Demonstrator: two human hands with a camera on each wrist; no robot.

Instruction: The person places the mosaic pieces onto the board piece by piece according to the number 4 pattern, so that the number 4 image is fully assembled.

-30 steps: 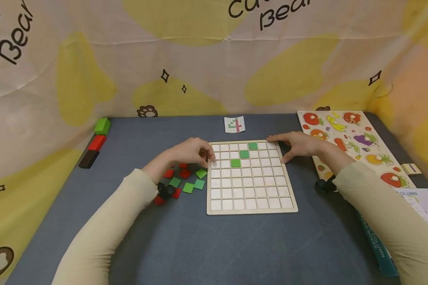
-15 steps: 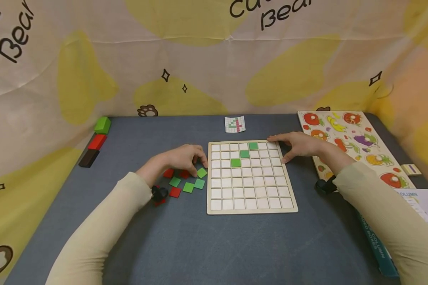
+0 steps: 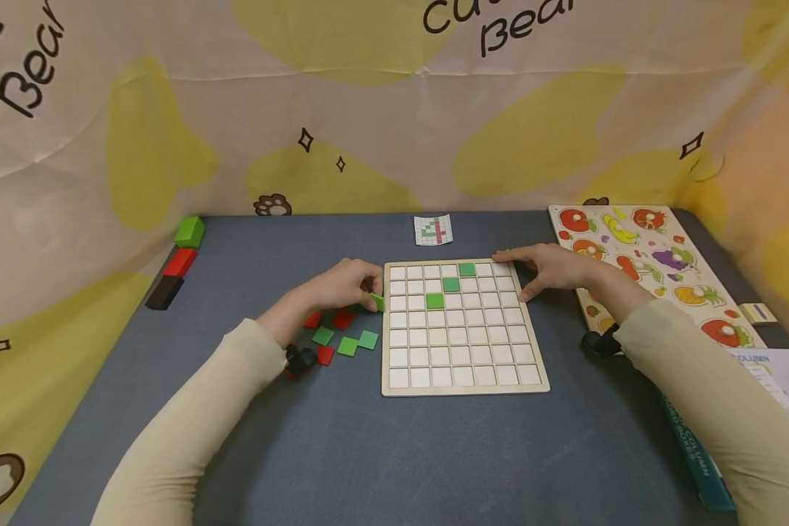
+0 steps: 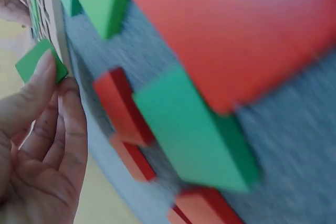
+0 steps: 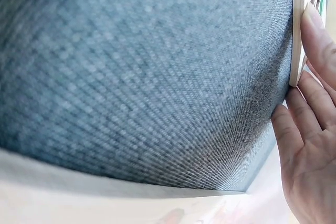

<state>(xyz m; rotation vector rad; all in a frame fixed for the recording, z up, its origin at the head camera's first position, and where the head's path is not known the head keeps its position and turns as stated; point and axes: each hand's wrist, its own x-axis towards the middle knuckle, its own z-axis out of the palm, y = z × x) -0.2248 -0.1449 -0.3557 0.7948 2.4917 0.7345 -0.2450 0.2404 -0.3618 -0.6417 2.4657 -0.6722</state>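
Between thumb and fingertips my left hand (image 3: 350, 285) pinches a green square tile (image 4: 38, 62), just off the left edge of the wooden grid board (image 3: 465, 395). Three green tiles, one of them this light green tile (image 3: 435, 300), sit in the board's grid on a diagonal. At the far right corner my right hand (image 3: 544, 267) touches the board, its thumb along the side and its fingers, fairly straight, at the corner (image 5: 310, 103). Loose red and green tiles, such as this green tile (image 3: 348, 346), lie below my left hand; my wrist hides some of them.
Behind the board lies a small pattern card (image 3: 432, 230). A fruit-picture board (image 3: 657, 267) and a printed box (image 3: 700, 453) stand at the right. Green, red and black blocks (image 3: 179, 263) line the table's left edge, with a patterned cloth (image 3: 381, 109) behind.
My left hand moved left from the board's edge down to the loose tiles, picked up a green tile and lifted it slightly toward the board. My right hand stayed still.
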